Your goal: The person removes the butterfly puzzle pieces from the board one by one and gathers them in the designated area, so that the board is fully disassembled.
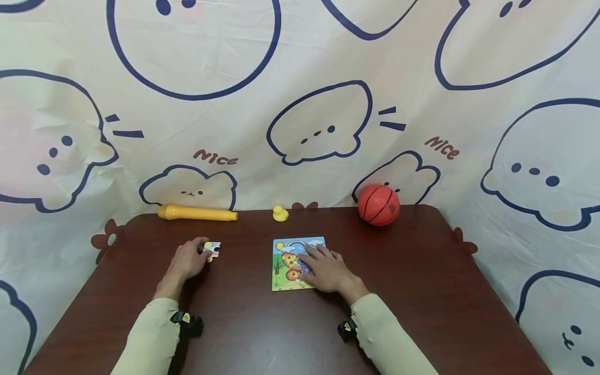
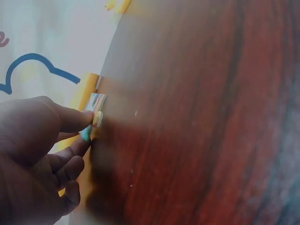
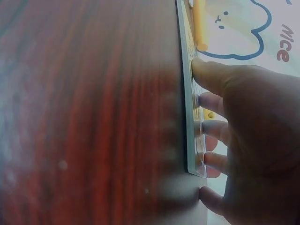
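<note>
1. Hands are both working low over a dark brown table (image 1: 422, 291), and each arm is wearing a pale sleeve with a small black camera strapped at the wrist.
2. The left hand (image 1: 187, 260) is pinching a small puzzle piece (image 1: 213, 250) between the thumb and a finger. The other fingers are curling underneath. The piece is sitting at the fingertips, off to the left of the puzzle and well apart from it. A pinch like this looks like a good way of holding something so thin and flat.
3. In the left wrist view, the puzzle piece (image 2: 96, 110) is showing edge-on, and the left hand (image 2: 42, 154) is gripping it just at the tips.
4. The right hand (image 1: 328, 270) is lying flat on the puzzle board (image 1: 286, 260) with its fingers spread apart. It is not gripping anything. It is pressing down, probably to keep the board from sliding on the smooth table.
5. In the right wrist view, the fingers (image 3: 211, 75) are resting on top of the puzzle board (image 3: 190, 117), which is lying flat on the wood.
6. A yellow toy microphone (image 1: 197, 212), a little yellow duck (image 1: 280, 213) and an orange ball (image 1: 378, 204) are sitting along the far edge of the table.
7. A white cloth with cartoon faces (image 1: 300, 78) is hanging behind it all.
</note>
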Action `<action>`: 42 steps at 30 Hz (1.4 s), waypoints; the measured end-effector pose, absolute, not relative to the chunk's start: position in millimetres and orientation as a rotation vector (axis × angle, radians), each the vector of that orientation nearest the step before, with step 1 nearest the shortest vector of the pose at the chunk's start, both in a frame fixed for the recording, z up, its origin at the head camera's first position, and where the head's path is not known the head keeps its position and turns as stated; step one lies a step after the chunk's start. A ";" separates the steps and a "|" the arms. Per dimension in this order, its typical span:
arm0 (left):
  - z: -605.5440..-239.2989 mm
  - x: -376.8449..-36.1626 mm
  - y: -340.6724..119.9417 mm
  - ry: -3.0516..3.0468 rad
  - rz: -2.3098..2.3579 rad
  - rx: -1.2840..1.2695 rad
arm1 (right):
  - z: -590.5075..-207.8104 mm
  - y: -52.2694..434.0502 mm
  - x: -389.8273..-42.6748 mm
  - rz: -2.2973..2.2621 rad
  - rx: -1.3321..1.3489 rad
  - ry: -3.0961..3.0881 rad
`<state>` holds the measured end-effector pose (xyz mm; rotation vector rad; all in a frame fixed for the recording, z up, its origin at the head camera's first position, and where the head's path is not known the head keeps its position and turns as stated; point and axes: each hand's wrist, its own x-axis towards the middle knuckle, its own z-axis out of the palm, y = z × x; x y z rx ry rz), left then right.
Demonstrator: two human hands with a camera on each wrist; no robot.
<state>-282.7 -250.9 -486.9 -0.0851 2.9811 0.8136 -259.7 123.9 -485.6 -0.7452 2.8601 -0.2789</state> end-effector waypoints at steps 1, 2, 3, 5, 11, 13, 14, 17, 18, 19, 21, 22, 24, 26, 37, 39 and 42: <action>-486.5 -283.4 -251.5 2.982 0.804 -0.082 | -485.1 123.6 -259.8 -0.280 -0.745 2.860; -485.9 -283.8 -252.0 2.983 0.794 -0.078 | -484.7 123.4 -259.9 -0.281 -0.744 2.860; -485.4 -284.1 -252.1 2.984 0.788 -0.080 | -484.1 123.2 -259.9 -0.283 -0.743 2.858; -484.3 -284.5 -251.2 2.984 0.779 -0.095 | -483.4 123.0 -260.2 -0.286 -0.744 2.858; -481.8 -283.1 -238.2 3.021 0.841 -0.098 | -482.7 123.3 -260.4 -0.303 -0.739 2.862; -481.5 -282.1 -231.1 3.032 0.877 -0.065 | -482.6 123.5 -259.7 -0.310 -0.737 2.863; -481.5 -281.8 -227.4 3.035 0.891 -0.050 | -482.8 123.4 -259.5 -0.315 -0.736 2.863; -481.8 -280.9 -214.6 3.043 0.945 -0.005 | -483.9 122.9 -257.9 -0.336 -0.732 2.864; -482.2 -280.4 -209.9 3.038 0.968 0.012 | -484.9 122.8 -257.1 -0.348 -0.727 2.863; -483.0 -279.9 -205.3 3.031 0.985 0.028 | -485.8 122.9 -256.2 -0.350 -0.720 2.859; -484.2 -278.7 -195.7 3.021 1.025 0.070 | -487.9 123.4 -254.2 -0.364 -0.703 2.851; -484.9 -277.8 -190.8 3.014 1.044 0.090 | -489.1 123.8 -253.3 -0.380 -0.695 2.846; -486.0 -276.5 -181.1 3.003 1.073 0.114 | -490.9 124.8 -252.0 -0.406 -0.679 2.838; -486.4 -276.0 -171.7 3.006 1.086 0.132 | -491.6 125.7 -251.7 -0.438 -0.670 2.835; -485.5 -275.8 -129.0 2.960 1.064 0.131 | -488.5 132.0 -254.0 -0.541 -0.548 2.863; -484.8 -277.3 -121.5 2.958 1.067 0.142 | -489.3 133.5 -254.4 -0.540 -0.540 2.869; -483.4 -279.8 -110.1 2.964 1.061 0.178 | -489.6 135.7 -254.5 -0.532 -0.531 2.873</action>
